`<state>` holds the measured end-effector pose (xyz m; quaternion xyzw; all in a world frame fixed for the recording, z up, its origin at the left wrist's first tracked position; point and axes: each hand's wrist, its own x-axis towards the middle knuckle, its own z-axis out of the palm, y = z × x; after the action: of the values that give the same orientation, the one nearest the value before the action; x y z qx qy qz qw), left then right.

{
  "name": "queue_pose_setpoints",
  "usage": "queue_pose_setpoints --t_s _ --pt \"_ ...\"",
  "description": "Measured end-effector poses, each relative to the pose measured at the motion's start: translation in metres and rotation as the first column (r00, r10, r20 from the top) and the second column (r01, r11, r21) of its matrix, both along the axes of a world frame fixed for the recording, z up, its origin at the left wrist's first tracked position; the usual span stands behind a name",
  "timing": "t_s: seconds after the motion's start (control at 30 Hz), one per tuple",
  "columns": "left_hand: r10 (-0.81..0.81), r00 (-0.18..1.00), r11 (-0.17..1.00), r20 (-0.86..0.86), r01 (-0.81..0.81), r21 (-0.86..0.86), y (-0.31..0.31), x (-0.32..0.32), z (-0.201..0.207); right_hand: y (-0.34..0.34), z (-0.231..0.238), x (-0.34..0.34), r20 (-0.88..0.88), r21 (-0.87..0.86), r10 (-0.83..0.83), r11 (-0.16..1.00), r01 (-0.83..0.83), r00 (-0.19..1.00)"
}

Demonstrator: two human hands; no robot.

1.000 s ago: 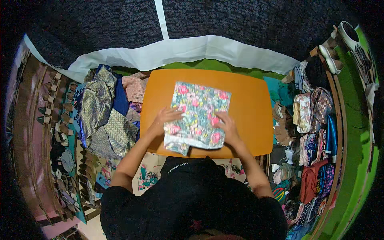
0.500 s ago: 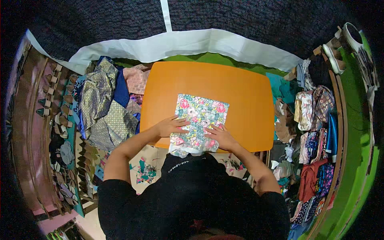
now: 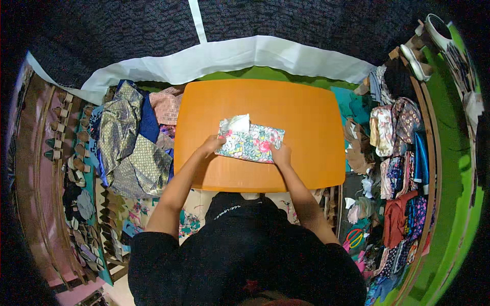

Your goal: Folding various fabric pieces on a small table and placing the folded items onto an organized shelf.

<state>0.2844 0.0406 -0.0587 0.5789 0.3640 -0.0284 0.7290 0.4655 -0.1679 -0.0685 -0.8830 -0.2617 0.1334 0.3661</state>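
A floral cloth, green, white and pink, lies folded over on the orange table. Part of its pale underside shows at the top left of the fold. My left hand grips the cloth's left edge, the thumb on top. At the opposite edge, near the lower right corner, my right hand is closed on the same cloth. The fingers of both hands are partly hidden.
Patterned gold and blue fabric is heaped left of the table. Folded garments hang or lie on the right-hand rack. Colourful scissors rest at the lower right. Scraps litter the floor.
The cloth was spread flat under both open palms and reached the table's near edge. Now it is folded shorter, farther from me, and my fingers have closed on its sides.
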Motion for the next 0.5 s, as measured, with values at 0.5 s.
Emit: queue_pose_setpoints --t_s 0.5 --pt "0.402 0.892 0.564 -0.206 -0.064 0.824 -0.037 0.042 0.011 0.048 0.082 -0.041 0.534 -0.110 0.361 0.926 -0.360 0.765"
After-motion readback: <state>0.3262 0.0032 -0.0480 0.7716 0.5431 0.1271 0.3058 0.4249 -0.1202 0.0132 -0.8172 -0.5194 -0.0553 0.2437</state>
